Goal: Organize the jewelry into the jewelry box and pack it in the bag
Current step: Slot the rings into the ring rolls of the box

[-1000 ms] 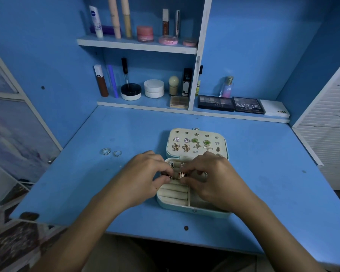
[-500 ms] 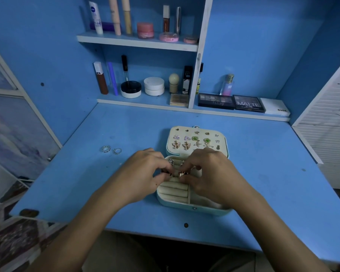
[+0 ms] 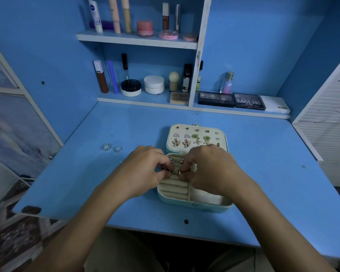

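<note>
The jewelry box (image 3: 194, 201) lies open on the blue counter (image 3: 263, 173), its lid (image 3: 196, 138) flat behind the tray and studded with earrings (image 3: 186, 143): butterflies, green stones, small hearts. Both hands meet over the cream ring rolls (image 3: 174, 186) at the tray's left side. The left hand (image 3: 143, 171) has fingers curled in, pinching a small dark ring (image 3: 170, 171) at the rolls. The right hand (image 3: 210, 169) is curled too, fingertips pressed close against the left's; whether it grips anything I cannot tell. More rings (image 3: 171, 159) sit in the rolls further back. Two silver rings (image 3: 112, 148) lie loose on the counter, well to the left of the box. On the low shelf (image 3: 241, 112) behind, one palette (image 3: 248, 101) reads "MATTE", its neighbour (image 3: 216, 99) "NUDES", and a white box (image 3: 275, 104) "NUDE". The white tube (image 3: 95, 15) on the top shelf carries a blue Nivea mark
</note>
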